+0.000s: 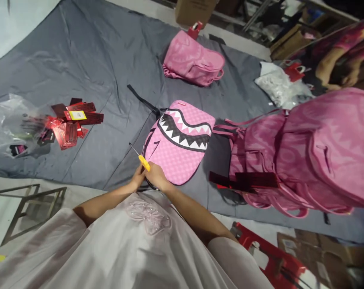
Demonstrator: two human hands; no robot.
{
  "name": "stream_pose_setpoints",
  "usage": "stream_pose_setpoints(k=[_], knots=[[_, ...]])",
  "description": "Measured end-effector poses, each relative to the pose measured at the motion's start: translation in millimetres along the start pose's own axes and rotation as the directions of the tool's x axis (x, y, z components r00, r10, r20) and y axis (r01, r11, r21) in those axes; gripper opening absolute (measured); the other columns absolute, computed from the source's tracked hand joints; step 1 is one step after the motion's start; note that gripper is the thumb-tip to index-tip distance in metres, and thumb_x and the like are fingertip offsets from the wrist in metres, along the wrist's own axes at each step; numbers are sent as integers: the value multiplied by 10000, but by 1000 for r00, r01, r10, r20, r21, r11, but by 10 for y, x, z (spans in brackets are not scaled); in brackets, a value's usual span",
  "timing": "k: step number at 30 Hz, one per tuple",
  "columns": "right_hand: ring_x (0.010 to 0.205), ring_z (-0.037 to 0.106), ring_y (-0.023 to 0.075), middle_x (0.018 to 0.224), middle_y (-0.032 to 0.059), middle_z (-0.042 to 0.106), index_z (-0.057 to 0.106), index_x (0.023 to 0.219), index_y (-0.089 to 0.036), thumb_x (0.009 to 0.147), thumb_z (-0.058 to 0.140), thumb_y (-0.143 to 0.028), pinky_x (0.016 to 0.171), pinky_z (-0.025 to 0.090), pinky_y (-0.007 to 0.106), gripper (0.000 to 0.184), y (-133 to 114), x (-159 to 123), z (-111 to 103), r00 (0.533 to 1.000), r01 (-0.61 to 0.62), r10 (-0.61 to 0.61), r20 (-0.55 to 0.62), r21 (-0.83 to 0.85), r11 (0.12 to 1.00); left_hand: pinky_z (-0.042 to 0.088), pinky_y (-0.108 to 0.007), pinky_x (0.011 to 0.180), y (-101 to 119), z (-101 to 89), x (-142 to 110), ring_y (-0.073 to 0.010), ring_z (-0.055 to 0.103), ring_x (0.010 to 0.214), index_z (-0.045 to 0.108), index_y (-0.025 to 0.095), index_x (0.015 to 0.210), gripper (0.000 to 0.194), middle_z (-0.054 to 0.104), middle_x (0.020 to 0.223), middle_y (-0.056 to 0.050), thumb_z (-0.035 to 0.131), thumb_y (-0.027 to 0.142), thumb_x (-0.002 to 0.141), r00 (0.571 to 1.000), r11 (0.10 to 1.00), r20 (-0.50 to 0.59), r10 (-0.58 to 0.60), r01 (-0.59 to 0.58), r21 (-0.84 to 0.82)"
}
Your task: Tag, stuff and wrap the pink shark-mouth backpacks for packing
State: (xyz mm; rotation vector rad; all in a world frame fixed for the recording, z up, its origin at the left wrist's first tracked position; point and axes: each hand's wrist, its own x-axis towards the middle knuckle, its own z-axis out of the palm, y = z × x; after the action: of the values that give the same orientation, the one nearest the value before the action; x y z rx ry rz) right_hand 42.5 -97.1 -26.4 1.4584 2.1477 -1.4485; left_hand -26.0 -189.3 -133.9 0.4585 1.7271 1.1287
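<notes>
A pink checkered backpack [182, 160] with a black-and-white shark-mouth print lies flat on the grey sheet right in front of me. My right hand [156, 175] is closed around a thin tool with a yellow handle [144, 163]. The tool's narrow metal shaft points up and to the left, past the bag's left side; its exact kind is unclear. Close beside it, my left hand [137, 177] is at the bag's near left edge, fingers bent in. What those fingers grip, if anything, is hidden. A black strap [144, 100] stretches from the bag's far left side.
Red tags [68, 124] and a clear plastic bag [13, 120] lie at left. One pink backpack [194, 58] lies beyond; stacked pink backpacks [296, 148] crowd the right. Another person's hands [335, 72] are at far right. A red stool [266, 253] stands by the table's near edge.
</notes>
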Motion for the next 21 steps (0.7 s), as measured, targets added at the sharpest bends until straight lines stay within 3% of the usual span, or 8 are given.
stream_pose_setpoints(k=[4, 7, 9, 12, 15, 21], knots=[[572, 609, 163, 676, -2, 633, 616, 797, -180, 670, 563, -58, 578, 476, 272, 184, -96, 225, 31, 984, -126, 98, 147, 196, 973, 308, -420, 1195, -90, -50, -5, -257, 394, 1423, 314, 157, 1548, 806, 430, 1523, -161, 659, 250, 826, 996, 996, 3, 86, -86, 31], [542, 596, 134, 674, -1, 627, 604, 803, -161, 699, 582, -108, 571, 525, 276, 119, -51, 224, -21, 965, -208, 141, 220, 325, 923, 297, -486, 1187, -20, -105, -90, -305, 346, 1444, 306, 169, 1551, 817, 364, 1551, -184, 668, 292, 830, 981, 966, -23, 190, -183, 181], [574, 615, 131, 704, 14, 648, 620, 841, -145, 717, 620, -164, 603, 556, 282, 125, -7, 189, -63, 961, -230, 142, 238, 394, 890, 308, -501, 1175, 75, -143, -160, -313, 338, 1439, 370, 221, 1518, 733, 363, 1549, -152, 655, 315, 849, 944, 908, -44, 328, -302, 292], [604, 626, 128, 737, 14, 670, 637, 887, -140, 701, 713, -252, 631, 572, 278, 229, 69, 140, -87, 969, -210, 114, 218, 491, 845, 400, -414, 1119, 196, -194, -205, -261, 468, 1319, 539, 204, 1365, 501, 486, 1412, -139, 598, 225, 868, 866, 811, 12, 501, -474, 342], [631, 646, 139, 745, 14, 683, 649, 883, -142, 652, 797, -325, 643, 577, 273, 330, 154, 91, -83, 977, -183, 84, 197, 567, 803, 467, -367, 1036, 220, -227, -161, -228, 549, 1174, 626, 179, 1227, 355, 572, 1228, -130, 542, 154, 883, 816, 728, 104, 569, -558, 397], [623, 673, 170, 740, 2, 695, 609, 953, -174, 617, 842, -382, 589, 587, 295, 459, 348, -39, -123, 993, -110, 55, 104, 664, 740, 516, -311, 812, 159, -230, -36, -186, 614, 903, 674, 176, 1165, 268, 625, 999, -93, 524, 211, 945, 723, 537, 241, 647, -657, 530]])
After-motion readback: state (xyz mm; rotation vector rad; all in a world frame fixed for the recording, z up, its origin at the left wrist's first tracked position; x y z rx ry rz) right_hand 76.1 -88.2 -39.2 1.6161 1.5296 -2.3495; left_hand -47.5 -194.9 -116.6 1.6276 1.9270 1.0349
